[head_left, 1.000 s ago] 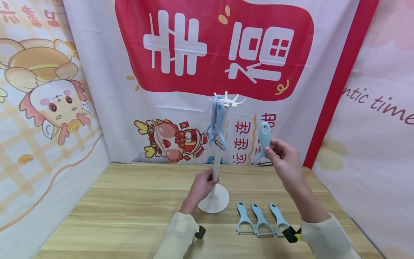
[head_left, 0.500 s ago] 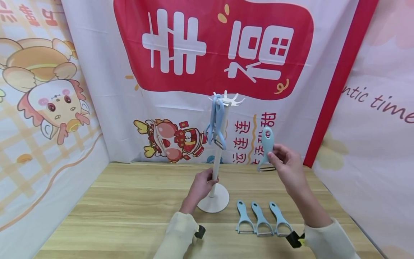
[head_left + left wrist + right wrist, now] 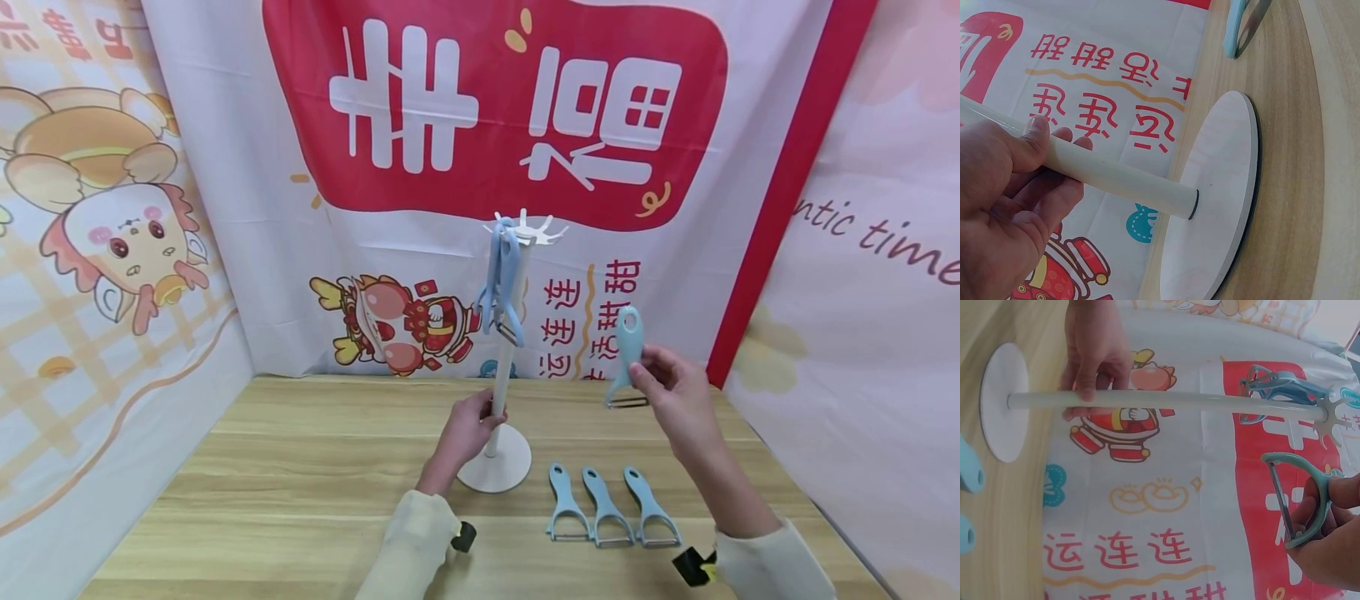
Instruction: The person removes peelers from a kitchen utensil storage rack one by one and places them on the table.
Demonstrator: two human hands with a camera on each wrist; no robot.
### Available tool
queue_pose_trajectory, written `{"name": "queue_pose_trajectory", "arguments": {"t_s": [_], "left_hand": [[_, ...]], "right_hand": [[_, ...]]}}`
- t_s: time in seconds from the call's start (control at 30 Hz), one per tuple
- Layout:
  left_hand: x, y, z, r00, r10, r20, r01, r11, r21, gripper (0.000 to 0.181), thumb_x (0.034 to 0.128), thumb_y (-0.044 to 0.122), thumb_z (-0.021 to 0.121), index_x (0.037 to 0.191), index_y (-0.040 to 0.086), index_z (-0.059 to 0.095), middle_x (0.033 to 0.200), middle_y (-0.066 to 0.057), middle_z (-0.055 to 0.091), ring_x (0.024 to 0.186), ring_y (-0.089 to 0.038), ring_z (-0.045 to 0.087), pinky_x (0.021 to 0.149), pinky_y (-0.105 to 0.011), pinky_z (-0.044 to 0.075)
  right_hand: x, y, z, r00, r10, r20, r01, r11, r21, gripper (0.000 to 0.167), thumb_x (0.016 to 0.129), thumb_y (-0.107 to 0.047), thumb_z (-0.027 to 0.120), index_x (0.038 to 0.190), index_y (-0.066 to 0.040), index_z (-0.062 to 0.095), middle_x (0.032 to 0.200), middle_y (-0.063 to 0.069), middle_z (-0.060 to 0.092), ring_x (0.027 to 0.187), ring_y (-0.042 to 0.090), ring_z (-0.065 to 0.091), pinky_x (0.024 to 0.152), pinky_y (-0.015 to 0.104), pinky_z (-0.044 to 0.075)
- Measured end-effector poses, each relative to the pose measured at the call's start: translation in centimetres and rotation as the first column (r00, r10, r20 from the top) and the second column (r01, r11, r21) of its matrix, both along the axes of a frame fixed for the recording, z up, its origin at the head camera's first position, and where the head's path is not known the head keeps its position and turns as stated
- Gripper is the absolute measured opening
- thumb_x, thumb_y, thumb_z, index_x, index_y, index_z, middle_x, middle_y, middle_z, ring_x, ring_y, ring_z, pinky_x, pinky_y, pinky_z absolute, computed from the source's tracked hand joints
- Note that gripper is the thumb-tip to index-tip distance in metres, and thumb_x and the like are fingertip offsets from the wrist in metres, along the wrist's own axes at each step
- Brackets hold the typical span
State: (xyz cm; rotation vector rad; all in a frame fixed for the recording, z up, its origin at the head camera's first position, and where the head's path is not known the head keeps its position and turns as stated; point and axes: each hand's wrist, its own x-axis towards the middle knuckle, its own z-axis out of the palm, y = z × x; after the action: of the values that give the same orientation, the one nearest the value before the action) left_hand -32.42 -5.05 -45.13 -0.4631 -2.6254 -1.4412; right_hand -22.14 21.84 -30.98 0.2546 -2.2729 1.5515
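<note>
A white stand with a round base (image 3: 495,460) and a ring of hooks (image 3: 536,230) at its top stands upright on the table. My left hand (image 3: 469,431) grips its pole low down; the left wrist view shows thumb and fingers round the pole (image 3: 1116,179). Blue peelers (image 3: 504,279) hang from hooks on the stand's left side. My right hand (image 3: 675,392) pinches a light blue peeler (image 3: 629,342) by its handle, right of the stand, handle end up and blade down. In the right wrist view this peeler's blade (image 3: 1282,497) points away from the fingers.
Three light blue peelers lie in a row on the wooden table (image 3: 300,500), right of the stand's base: a left one (image 3: 564,502), a middle one (image 3: 603,508) and a right one (image 3: 649,507). A printed cloth (image 3: 420,225) hangs behind, with more cloth at both sides.
My right hand and the peeler in it have moved down and a little to the right, away from the stand. My left hand stays on the pole.
</note>
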Motion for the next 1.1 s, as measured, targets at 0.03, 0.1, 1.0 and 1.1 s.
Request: {"name": "queue_pose_trajectory", "arguments": {"t_s": [0.03,0.1,1.0,1.1], "left_hand": [[0.0,0.0,0.0,1.000,0.000,-0.001,0.000,1.000,0.000,0.008,0.0964,0.009,0.064,0.102,0.015,0.065,0.101,-0.003,0.072,0.105,-0.023,0.070,0.094,-0.045,0.059],[0.0,0.0,0.0,1.000,0.001,-0.003,-0.001,1.000,0.000,0.008,0.0964,0.009,0.064,0.102,0.015,0.065,0.101,-0.003,0.072,0.105,-0.024,0.070,0.095,-0.046,0.058],[0.4,0.1,0.3,1.000,-0.004,-0.011,0.004,1.000,0.004,0.007,0.0959,0.009,0.064,0.101,0.012,0.065,0.101,-0.005,0.071,0.105,-0.024,0.070,0.095,-0.046,0.058],[0.3,0.0,0.2,1.000,-0.001,-0.009,0.001,1.000,0.002,0.007,0.0962,0.009,0.064,0.101,0.013,0.065,0.101,-0.004,0.071,0.105,-0.024,0.070,0.095,-0.046,0.058]], "right_hand": [[0.0,0.1,-0.1,1.000,0.000,0.005,0.000,1.000,-0.003,0.035,0.100,-0.014,0.059,0.130,0.002,0.058,0.099,-0.011,0.062,0.089,0.006,0.060,0.082,0.014,0.057],[0.1,0.2,-0.3,1.000,-0.004,0.018,0.004,1.000,-0.002,0.035,0.100,-0.014,0.058,0.131,0.002,0.057,0.099,-0.013,0.062,0.089,0.005,0.060,0.082,0.013,0.057],[0.3,2.8,-4.0,0.994,-0.010,0.107,0.014,0.999,-0.040,0.037,0.101,-0.013,0.058,0.129,0.010,0.054,0.092,-0.015,0.059,0.086,0.004,0.055,0.076,0.013,0.056],[0.3,3.1,-4.5,0.992,-0.016,0.123,0.021,0.999,-0.040,0.037,0.101,-0.013,0.058,0.129,0.011,0.054,0.091,-0.016,0.059,0.085,0.003,0.056,0.075,0.014,0.055]]}}
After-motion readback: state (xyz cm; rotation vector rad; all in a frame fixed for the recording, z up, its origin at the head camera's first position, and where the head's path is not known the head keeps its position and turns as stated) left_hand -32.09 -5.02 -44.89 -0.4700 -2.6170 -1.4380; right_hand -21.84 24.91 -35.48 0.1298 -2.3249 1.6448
